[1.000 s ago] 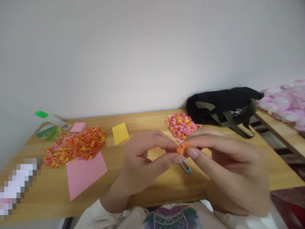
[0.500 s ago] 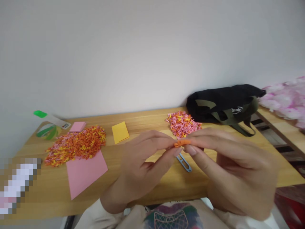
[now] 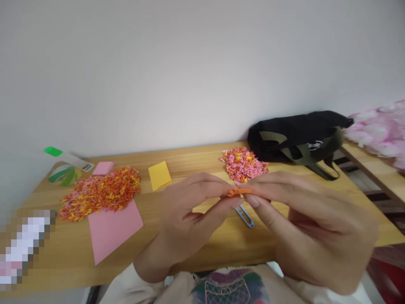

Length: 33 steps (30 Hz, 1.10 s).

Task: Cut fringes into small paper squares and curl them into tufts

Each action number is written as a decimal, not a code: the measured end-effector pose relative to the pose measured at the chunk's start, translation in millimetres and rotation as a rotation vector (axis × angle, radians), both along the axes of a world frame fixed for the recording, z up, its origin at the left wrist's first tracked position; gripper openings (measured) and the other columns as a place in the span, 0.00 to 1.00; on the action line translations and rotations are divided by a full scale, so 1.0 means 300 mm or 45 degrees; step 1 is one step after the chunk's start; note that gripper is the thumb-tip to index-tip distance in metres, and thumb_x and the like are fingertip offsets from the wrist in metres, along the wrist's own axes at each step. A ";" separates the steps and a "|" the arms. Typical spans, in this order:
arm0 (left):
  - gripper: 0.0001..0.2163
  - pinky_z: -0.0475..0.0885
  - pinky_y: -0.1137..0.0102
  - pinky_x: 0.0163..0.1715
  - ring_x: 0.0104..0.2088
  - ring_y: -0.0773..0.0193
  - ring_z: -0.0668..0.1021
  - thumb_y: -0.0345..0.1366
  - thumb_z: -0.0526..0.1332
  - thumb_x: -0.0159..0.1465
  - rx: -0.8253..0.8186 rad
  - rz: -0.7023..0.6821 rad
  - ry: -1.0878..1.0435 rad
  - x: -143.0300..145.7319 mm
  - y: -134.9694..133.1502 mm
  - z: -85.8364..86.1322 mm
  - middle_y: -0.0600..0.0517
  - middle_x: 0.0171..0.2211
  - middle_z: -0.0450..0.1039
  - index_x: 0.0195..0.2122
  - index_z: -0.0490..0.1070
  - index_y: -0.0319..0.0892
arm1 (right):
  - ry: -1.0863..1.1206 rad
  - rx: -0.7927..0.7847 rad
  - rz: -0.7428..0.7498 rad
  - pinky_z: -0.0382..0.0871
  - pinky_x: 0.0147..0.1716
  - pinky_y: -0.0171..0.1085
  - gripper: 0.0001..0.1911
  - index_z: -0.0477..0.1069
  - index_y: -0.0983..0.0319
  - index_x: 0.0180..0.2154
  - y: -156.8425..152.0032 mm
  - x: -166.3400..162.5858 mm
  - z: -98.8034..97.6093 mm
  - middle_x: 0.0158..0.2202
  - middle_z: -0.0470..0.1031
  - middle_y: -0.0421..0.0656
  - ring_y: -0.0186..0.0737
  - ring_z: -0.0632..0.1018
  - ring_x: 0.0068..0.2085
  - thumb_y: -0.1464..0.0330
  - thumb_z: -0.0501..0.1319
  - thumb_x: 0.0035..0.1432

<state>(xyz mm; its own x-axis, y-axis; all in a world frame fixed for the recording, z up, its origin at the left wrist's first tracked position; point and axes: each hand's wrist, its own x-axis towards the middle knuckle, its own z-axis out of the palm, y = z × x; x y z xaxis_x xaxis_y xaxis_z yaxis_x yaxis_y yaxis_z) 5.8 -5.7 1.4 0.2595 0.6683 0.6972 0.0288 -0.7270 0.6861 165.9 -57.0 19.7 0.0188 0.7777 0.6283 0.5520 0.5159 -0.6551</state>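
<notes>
A narrow orange folded paper strip (image 3: pixel 242 191) is pinched between my two hands above the table. My left hand (image 3: pixel 190 219) grips its left end, which looks bunched, between thumb and fingertips. On the other end, my right hand (image 3: pixel 316 223) closes with thumb and index finger. Below the fingertips, a light-blue slotted tool (image 3: pixel 245 217) lies on the wood, its upper end hidden. Just beyond the hands sits a pile of small pink and orange paper pieces (image 3: pixel 242 164), partly covered by my right fingers.
A larger orange pile (image 3: pixel 107 192) overlaps a pink sheet (image 3: pixel 115 232) at left. Nearby are a pink pad (image 3: pixel 103 168), yellow paper (image 3: pixel 160 175) and a green-tipped ruler-like strip (image 3: pixel 68 158). A black bag (image 3: pixel 297 135) rests against the wall at right, beside pink-white fluffy material (image 3: pixel 379 131).
The orange strip now looks straighter, with its bunched end slightly farther left. My right hand has shifted a little to the right. Everything on the table stays put.
</notes>
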 end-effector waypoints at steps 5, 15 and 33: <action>0.10 0.75 0.74 0.29 0.28 0.69 0.78 0.23 0.67 0.57 0.006 -0.016 -0.008 -0.003 0.001 0.002 0.55 0.29 0.80 0.37 0.77 0.44 | 0.012 -0.016 0.048 0.79 0.33 0.37 0.15 0.78 0.53 0.40 0.003 -0.001 0.022 0.34 0.82 0.38 0.39 0.81 0.34 0.78 0.64 0.55; 0.11 0.75 0.74 0.30 0.29 0.69 0.78 0.21 0.67 0.55 -0.012 -0.066 -0.025 -0.007 0.001 0.000 0.54 0.30 0.79 0.36 0.77 0.43 | -0.022 0.019 0.055 0.79 0.29 0.35 0.14 0.80 0.53 0.37 0.009 -0.002 0.043 0.31 0.82 0.39 0.39 0.82 0.31 0.77 0.63 0.55; 0.07 0.75 0.71 0.27 0.27 0.66 0.79 0.26 0.68 0.57 0.007 -0.148 -0.071 -0.011 0.017 0.005 0.53 0.27 0.79 0.36 0.78 0.44 | -0.238 0.025 0.199 0.80 0.30 0.29 0.11 0.80 0.59 0.36 0.030 0.033 0.081 0.31 0.83 0.43 0.37 0.83 0.32 0.78 0.62 0.55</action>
<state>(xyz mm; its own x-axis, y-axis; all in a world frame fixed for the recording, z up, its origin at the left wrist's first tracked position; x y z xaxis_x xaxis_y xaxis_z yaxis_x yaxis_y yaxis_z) 2.4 -0.7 2.9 0.2954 0.6320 0.7165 -0.0938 -0.7271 0.6801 175.7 -47.9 44.1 -0.2187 0.7495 0.6249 0.5751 0.6163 -0.5379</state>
